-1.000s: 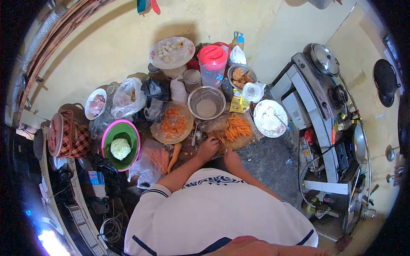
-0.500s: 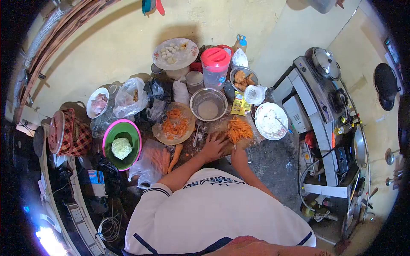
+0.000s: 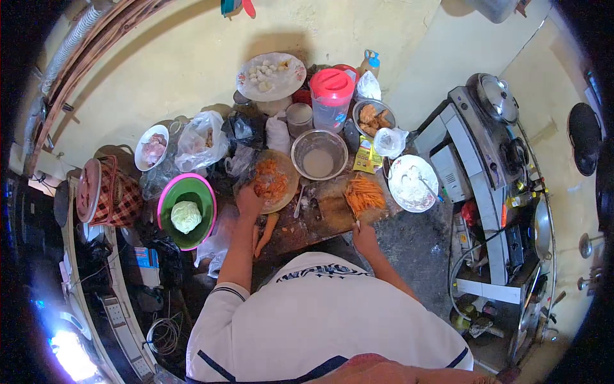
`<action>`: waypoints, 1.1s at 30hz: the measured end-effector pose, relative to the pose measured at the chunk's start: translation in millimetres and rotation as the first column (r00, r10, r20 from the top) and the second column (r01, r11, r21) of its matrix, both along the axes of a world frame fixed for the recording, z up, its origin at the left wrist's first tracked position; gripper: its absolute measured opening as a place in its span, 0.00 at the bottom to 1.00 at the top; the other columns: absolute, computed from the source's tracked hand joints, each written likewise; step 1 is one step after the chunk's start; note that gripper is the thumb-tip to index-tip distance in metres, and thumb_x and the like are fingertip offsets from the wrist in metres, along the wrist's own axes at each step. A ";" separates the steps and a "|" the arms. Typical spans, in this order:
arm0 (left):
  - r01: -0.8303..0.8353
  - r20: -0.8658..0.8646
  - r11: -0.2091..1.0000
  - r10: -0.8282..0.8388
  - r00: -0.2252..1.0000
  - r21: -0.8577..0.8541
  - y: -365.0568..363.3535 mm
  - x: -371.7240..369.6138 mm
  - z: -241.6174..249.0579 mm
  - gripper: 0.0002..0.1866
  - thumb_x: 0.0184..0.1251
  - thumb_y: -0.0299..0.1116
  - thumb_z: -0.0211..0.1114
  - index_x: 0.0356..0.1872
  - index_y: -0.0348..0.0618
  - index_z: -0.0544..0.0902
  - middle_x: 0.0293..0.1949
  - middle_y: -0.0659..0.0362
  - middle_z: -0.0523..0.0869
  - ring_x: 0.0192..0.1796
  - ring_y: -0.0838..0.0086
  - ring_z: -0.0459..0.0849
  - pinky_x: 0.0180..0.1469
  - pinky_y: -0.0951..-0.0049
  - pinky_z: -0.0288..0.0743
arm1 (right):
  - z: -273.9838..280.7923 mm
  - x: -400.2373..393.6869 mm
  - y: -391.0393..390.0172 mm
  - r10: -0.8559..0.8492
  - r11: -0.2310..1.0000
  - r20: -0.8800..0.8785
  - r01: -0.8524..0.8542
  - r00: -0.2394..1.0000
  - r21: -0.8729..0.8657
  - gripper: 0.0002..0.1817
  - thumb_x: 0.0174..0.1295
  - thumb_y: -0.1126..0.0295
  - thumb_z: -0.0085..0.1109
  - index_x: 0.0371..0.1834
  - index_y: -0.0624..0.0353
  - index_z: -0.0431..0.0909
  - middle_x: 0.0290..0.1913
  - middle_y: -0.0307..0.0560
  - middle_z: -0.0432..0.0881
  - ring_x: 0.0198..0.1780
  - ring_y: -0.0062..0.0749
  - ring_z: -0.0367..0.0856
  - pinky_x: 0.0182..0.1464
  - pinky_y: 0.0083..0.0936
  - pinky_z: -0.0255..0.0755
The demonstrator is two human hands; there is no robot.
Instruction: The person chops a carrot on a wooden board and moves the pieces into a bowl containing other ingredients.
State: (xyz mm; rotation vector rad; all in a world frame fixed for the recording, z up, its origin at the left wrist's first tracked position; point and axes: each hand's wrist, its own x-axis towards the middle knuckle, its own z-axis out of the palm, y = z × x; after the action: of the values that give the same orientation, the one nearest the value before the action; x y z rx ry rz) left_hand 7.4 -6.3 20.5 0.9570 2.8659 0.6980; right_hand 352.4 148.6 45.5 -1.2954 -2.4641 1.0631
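My left hand [image 3: 250,201] is at the near left rim of a round tan plate [image 3: 291,192] with orange carrot bits [image 3: 270,180] on it; its fingers are largely hidden. Just below that hand lie a whole carrot [image 3: 267,234] and a clear plastic bag [image 3: 221,242]. My right hand [image 3: 365,237] is closed at the near edge of the wooden cutting board [image 3: 332,209], around a thin, pale, knife-like tool [image 3: 357,223] that shows only as a small tip. Right ahead of it sits a pile of carrot strips [image 3: 364,196]. A spoon [image 3: 299,201] lies between plate and board.
Beyond the board stand a steel bowl [image 3: 293,155] of pale liquid and a pink-lidded pitcher [image 3: 331,109]. A white bowl of flour [image 3: 427,168] is on the right. Left is a green basin [image 3: 170,221] holding a cabbage [image 3: 185,217]. A gas stove [image 3: 483,137] stands far right.
My left hand has left the board beside the carrot strips and moved left to the plate's rim, above the bag. My right hand stays by the strips. The view has shifted slightly.
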 end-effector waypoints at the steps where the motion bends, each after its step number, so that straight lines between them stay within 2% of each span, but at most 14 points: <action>1: 0.018 -0.036 1.000 -0.018 0.999 -0.009 0.9 2.3 12.2 0.21 0.47 0.39 0.67 0.44 0.43 0.80 0.32 0.46 0.83 0.37 0.51 0.82 0.41 0.56 0.76 | -1.6 -1.0 0.9 0.022 1.000 0.013 -0.023 1.000 0.010 0.15 0.63 0.63 0.48 0.40 0.69 0.69 0.30 0.72 0.77 0.34 0.67 0.76 0.37 0.54 0.70; 4: 0.039 0.205 0.996 -0.021 0.979 -0.082 20.2 19.2 61.9 0.21 0.55 0.29 0.58 0.52 0.42 0.75 0.41 0.43 0.81 0.40 0.49 0.81 0.45 0.55 0.74 | -7.0 -5.5 -0.9 0.061 0.997 0.046 -0.063 0.997 0.034 0.16 0.63 0.63 0.48 0.40 0.69 0.69 0.30 0.71 0.77 0.34 0.67 0.76 0.38 0.53 0.69; 8: 0.116 0.123 0.988 -0.103 0.987 -0.099 45.2 -12.4 -8.4 0.21 0.58 0.30 0.57 0.55 0.39 0.73 0.46 0.43 0.79 0.45 0.50 0.79 0.49 0.57 0.73 | -7.6 -6.9 -13.3 0.089 0.995 0.044 -0.091 0.995 0.044 0.17 0.64 0.62 0.47 0.40 0.70 0.69 0.31 0.70 0.77 0.35 0.66 0.76 0.39 0.53 0.69; 11: 0.207 0.013 0.963 -0.212 0.977 0.174 62.1 -38.7 -66.3 0.23 0.60 0.31 0.56 0.57 0.36 0.69 0.51 0.43 0.76 0.51 0.51 0.76 0.54 0.58 0.70 | 4.2 -5.8 -19.2 0.096 0.994 0.046 -0.094 0.994 -0.049 0.19 0.64 0.60 0.46 0.42 0.71 0.69 0.31 0.70 0.77 0.36 0.66 0.76 0.40 0.52 0.69; 14: 0.020 0.371 0.877 -0.223 0.902 0.479 73.7 -55.2 -95.6 0.23 0.62 0.32 0.55 0.59 0.38 0.67 0.53 0.44 0.74 0.55 0.51 0.73 0.58 0.57 0.67 | 6.9 0.0 -25.1 0.128 0.991 0.072 -0.126 0.989 -0.044 0.19 0.65 0.60 0.46 0.43 0.70 0.69 0.32 0.70 0.77 0.37 0.66 0.76 0.40 0.52 0.69; 16: 0.276 0.129 0.957 -0.285 0.950 0.085 67.8 -46.1 -55.9 0.21 0.63 0.32 0.55 0.58 0.42 0.68 0.52 0.45 0.74 0.55 0.50 0.73 0.57 0.57 0.67 | 10.6 1.2 -31.4 0.084 0.996 0.015 -0.083 0.996 -0.034 0.18 0.64 0.60 0.47 0.39 0.69 0.70 0.31 0.70 0.77 0.36 0.66 0.76 0.38 0.53 0.69; 19: 0.108 0.374 0.989 -0.139 0.917 0.103 64.0 -33.4 -32.7 0.19 0.65 0.35 0.51 0.54 0.38 0.72 0.53 0.44 0.74 0.55 0.51 0.72 0.58 0.60 0.65 | 7.3 5.8 -34.7 0.050 0.998 -0.015 -0.051 0.999 -0.035 0.16 0.63 0.62 0.49 0.34 0.69 0.71 0.29 0.71 0.77 0.35 0.67 0.76 0.37 0.54 0.68; 23: 0.106 0.311 0.993 -0.087 0.946 -0.046 57.0 -7.6 20.8 0.19 0.59 0.35 0.57 0.51 0.39 0.74 0.50 0.44 0.75 0.53 0.48 0.72 0.57 0.56 0.65 | -9.1 10.1 -34.3 0.084 0.994 0.091 -0.077 0.992 -0.080 0.20 0.64 0.57 0.46 0.42 0.67 0.71 0.35 0.69 0.78 0.38 0.65 0.77 0.42 0.53 0.69; 25: 0.072 -0.127 0.997 -0.073 0.989 -0.015 53.2 14.2 38.4 0.16 0.55 0.33 0.58 0.47 0.45 0.78 0.53 0.48 0.75 0.56 0.49 0.71 0.56 0.50 0.65 | 0.4 8.6 -35.6 0.078 0.994 0.079 -0.071 0.994 -0.082 0.20 0.64 0.57 0.46 0.41 0.67 0.71 0.35 0.69 0.78 0.39 0.65 0.77 0.42 0.53 0.69; 26: 0.071 -0.130 0.997 -0.072 0.989 -0.014 54.2 22.6 36.5 0.16 0.55 0.33 0.58 0.47 0.45 0.78 0.53 0.48 0.75 0.56 0.49 0.71 0.56 0.50 0.65 | 4.0 7.1 -35.8 0.072 0.994 0.067 -0.067 0.995 -0.084 0.20 0.64 0.57 0.46 0.40 0.68 0.72 0.35 0.70 0.78 0.39 0.65 0.76 0.42 0.53 0.69; 28: 0.526 -0.219 0.842 -0.495 0.841 0.117 56.5 42.2 33.0 0.15 0.51 0.35 0.60 0.41 0.46 0.81 0.54 0.50 0.75 0.60 0.50 0.68 0.62 0.43 0.55 | 0.6 6.3 -36.0 0.072 0.996 0.069 -0.067 0.995 -0.064 0.20 0.64 0.57 0.46 0.40 0.68 0.71 0.34 0.70 0.78 0.39 0.65 0.76 0.42 0.53 0.69; 29: 0.525 -0.220 0.843 -0.493 0.842 0.116 57.6 55.8 32.7 0.15 0.51 0.35 0.60 0.41 0.46 0.81 0.54 0.50 0.75 0.60 0.50 0.68 0.62 0.43 0.55 | -1.6 6.1 -35.9 0.069 0.997 0.074 -0.066 0.995 -0.044 0.20 0.65 0.57 0.46 0.39 0.68 0.71 0.34 0.70 0.78 0.38 0.65 0.76 0.41 0.53 0.69; 31: 0.520 -0.314 0.797 -0.601 0.735 -0.309 61.0 83.2 43.6 0.12 0.51 0.35 0.59 0.36 0.46 0.83 0.57 0.52 0.73 0.63 0.54 0.65 0.66 0.36 0.41 | -3.6 5.3 -34.4 0.080 0.995 0.080 -0.074 0.994 -0.064 0.20 0.65 0.57 0.45 0.40 0.69 0.71 0.34 0.70 0.78 0.38 0.65 0.76 0.41 0.53 0.69; 33: 0.478 -0.349 0.793 -0.600 0.720 -0.377 68.7 87.9 41.0 0.11 0.52 0.34 0.58 0.36 0.47 0.84 0.57 0.53 0.73 0.64 0.57 0.65 0.66 0.34 0.37 | -3.0 5.3 -33.5 0.087 0.993 0.088 -0.080 0.992 -0.081 0.20 0.65 0.57 0.45 0.40 0.69 0.71 0.34 0.70 0.78 0.38 0.65 0.76 0.41 0.53 0.69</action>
State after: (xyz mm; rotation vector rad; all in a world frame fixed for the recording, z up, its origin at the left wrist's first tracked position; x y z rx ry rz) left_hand 95.3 62.3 61.6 2.0139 2.6397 0.0270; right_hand 357.7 115.1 42.5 -1.3007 -2.5897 1.1548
